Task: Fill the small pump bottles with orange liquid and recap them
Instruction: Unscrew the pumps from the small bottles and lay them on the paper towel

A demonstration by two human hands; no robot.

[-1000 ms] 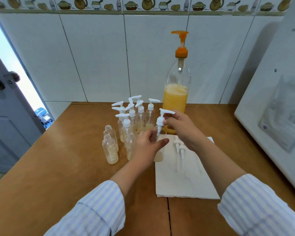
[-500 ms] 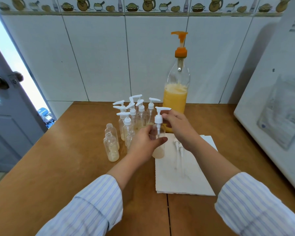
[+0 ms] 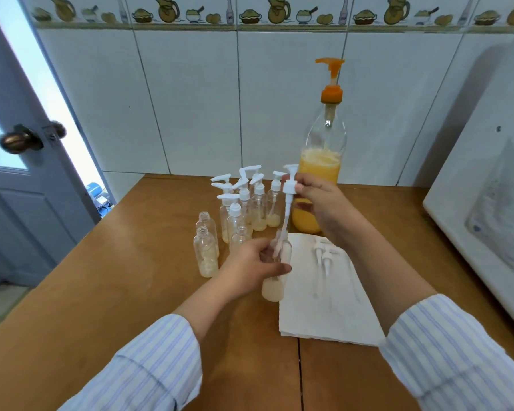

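My left hand [image 3: 250, 269] grips a small clear bottle [image 3: 275, 287] with pale liquid at its bottom, standing at the paper towel's left edge. My right hand [image 3: 324, 206] pinches a white pump cap [image 3: 290, 185] lifted above that bottle; the tip of its dip tube is still in the bottle's neck. Behind stands the big bottle of orange liquid [image 3: 319, 167] with an orange pump. Several capped small bottles [image 3: 250, 209] cluster to its left, and three uncapped ones [image 3: 205, 253] stand in front of them.
Two loose white pump caps [image 3: 324, 258] lie on the white paper towel [image 3: 324, 307] on the wooden table [image 3: 116, 292]. A white appliance [image 3: 481, 209] fills the right side. A blue door [image 3: 21, 161] stands ajar at the left.
My right hand has raised the pump cap out of the bottle, drawing the dip tube upward. My left hand still holds the bottle on the table.
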